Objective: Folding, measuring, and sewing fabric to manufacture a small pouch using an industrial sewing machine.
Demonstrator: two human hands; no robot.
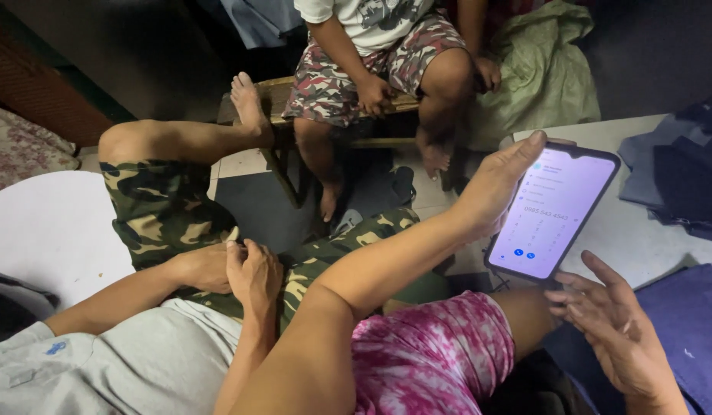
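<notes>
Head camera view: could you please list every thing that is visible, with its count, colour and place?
smartphone: one, dark frame with a lit pale violet screen, right of centre, held up.
wooden bench: one, brown, top centre; a seated person in patterned shorts is on it.
green sack: one, pale green, top right, beside the bench.
blue cloth pieces: several, dark blue, on the pale table at the right.
sandals: dark, count unclear, on the floor under the bench.
second person's clasped hands: two, resting on camouflage shorts, lower left.
left hand: one, gripping the smartphone's left edge.
right hand: one, open, palm up, just below the smartphone, not touching it.
</notes>
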